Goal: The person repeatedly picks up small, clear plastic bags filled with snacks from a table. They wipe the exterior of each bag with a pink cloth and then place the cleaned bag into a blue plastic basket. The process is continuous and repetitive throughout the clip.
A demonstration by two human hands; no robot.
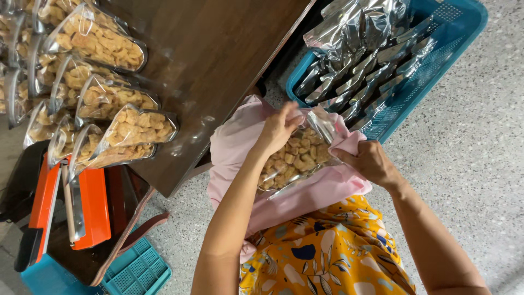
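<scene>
A dark wooden table [229, 49] fills the upper left, with filled snack pouches [139, 127] lying on it. At upper right, a blue crate [456, 33] holds empty foil pouches [360, 33]. At centre, over a pink cloth [305, 196], lies a clear pouch of fried snacks [292, 158]; the left hand [281, 127] pinches its top edge, and the right hand [371, 162] grips its right side.

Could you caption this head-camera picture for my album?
Both hands, left hand and right hand, hold a clear snack pouch over a pink cloth.
</scene>
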